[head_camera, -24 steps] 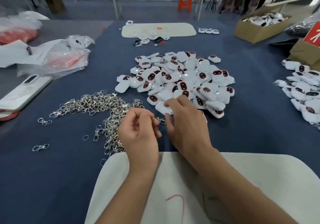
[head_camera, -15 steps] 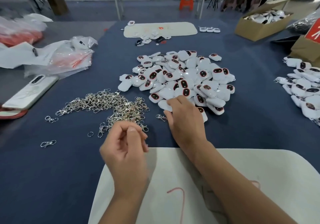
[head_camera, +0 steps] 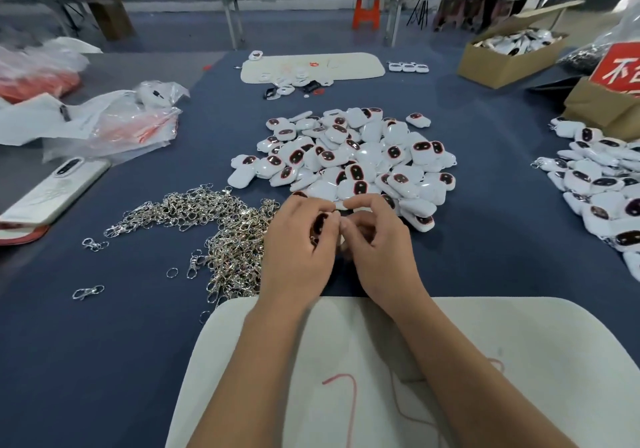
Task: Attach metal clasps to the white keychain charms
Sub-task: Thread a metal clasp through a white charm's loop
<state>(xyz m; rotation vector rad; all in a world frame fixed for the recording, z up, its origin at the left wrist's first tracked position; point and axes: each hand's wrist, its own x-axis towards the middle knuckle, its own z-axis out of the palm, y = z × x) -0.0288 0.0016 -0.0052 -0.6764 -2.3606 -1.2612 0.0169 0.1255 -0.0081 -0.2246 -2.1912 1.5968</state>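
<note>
Cardboard box (head_camera: 498, 66) holds white charms (head_camera: 519, 40); both hands (head_camera: 298, 250) pinch one.

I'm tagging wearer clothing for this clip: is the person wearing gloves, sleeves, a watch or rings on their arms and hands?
Nothing worn shows. The left hand and right hand are bare, without gloves, and no ring is visible on the fingers in view. Both forearms are uncovered down to the bottom of the frame: no sleeves, watch, bracelet or markings.

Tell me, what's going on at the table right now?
Left hand and right hand together, pinching one charm between them. Clasp pile at left, charm pile just beyond. Clasp itself hidden by fingers. Nothing in the way.
</note>
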